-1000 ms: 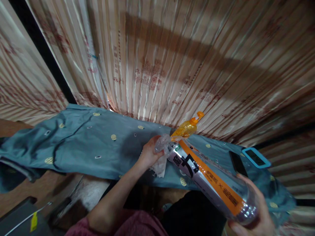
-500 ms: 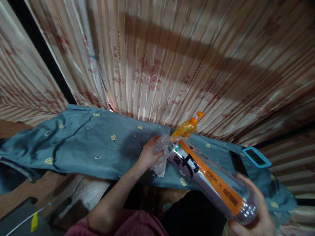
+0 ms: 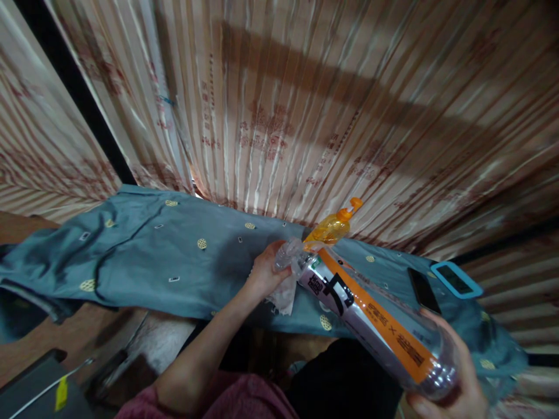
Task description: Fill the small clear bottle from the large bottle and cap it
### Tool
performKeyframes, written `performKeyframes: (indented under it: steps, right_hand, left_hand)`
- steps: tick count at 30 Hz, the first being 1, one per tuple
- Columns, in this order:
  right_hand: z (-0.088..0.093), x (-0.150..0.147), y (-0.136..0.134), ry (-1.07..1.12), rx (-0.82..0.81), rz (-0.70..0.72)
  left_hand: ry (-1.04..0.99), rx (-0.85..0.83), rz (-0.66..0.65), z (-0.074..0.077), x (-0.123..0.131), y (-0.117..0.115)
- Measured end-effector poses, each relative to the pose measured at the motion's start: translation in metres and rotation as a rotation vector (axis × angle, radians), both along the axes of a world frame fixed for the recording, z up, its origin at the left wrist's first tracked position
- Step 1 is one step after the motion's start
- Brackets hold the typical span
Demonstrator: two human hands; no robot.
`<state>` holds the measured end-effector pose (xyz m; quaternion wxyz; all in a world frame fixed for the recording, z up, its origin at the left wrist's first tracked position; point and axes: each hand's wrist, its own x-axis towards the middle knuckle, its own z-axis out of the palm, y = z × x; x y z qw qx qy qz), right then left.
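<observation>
A large clear drink bottle (image 3: pixel 371 320) with a silver and orange label slants across the front, neck toward the upper left. My right hand (image 3: pixel 458 372) is closed around its base. By the neck, my left hand (image 3: pixel 264 273) is closed on a whitish cloth (image 3: pixel 285 298), whose frayed edge hangs below the fingers. Crumpled-looking clear plastic (image 3: pixel 288 254) shows at the fingertips, against the bottle's mouth; whether it is part of the bottle I cannot tell. Just behind stands a yellow pump bottle (image 3: pixel 328 229) with an orange top, partly hidden.
A blue-green cloth with pineapple prints (image 3: pixel 144 250) covers the long narrow table. At the right lie a black phone (image 3: pixel 423 290) and a blue-framed device (image 3: pixel 456 279). Striped curtains (image 3: pixel 279 105) hang behind. A dark grey case (image 3: pixel 43 390) sits at the lower left.
</observation>
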<state>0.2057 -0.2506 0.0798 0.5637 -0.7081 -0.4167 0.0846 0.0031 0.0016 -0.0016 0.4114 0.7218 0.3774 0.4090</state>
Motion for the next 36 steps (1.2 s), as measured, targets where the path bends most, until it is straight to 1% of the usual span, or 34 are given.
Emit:
performKeyframes:
  steps: [3,6,11,16,27,32,36]
  right_hand:
    - [0.001,-0.001,0.002,-0.028,0.022,-0.003]
    - [0.003,-0.003,0.003,-0.009,0.044,-0.014]
    - [0.005,-0.006,0.003,0.028,0.022,-0.015]
    - [0.004,-0.003,0.001,-0.038,0.007,-0.003]
    - [0.004,0.003,0.003,-0.038,0.031,-0.015]
    - [0.0,0.009,0.0,-0.087,0.026,0.013]
    - [0.001,0.009,-0.001,-0.09,0.007,0.031]
  left_hand:
    - [0.002,0.008,-0.007,0.001,0.0,0.0]
    - [-0.006,0.001,-0.008,0.001,0.0,0.0]
    - [-0.016,-0.014,-0.003,0.003,0.0,-0.001]
    - [-0.014,-0.002,-0.003,0.002,0.0,-0.001]
    - [-0.017,-0.002,-0.007,0.004,0.0,-0.002]
    - [-0.005,-0.023,0.002,0.003,0.0,-0.002]
    - [-0.009,-0.016,0.004,0.003,-0.001,-0.003]
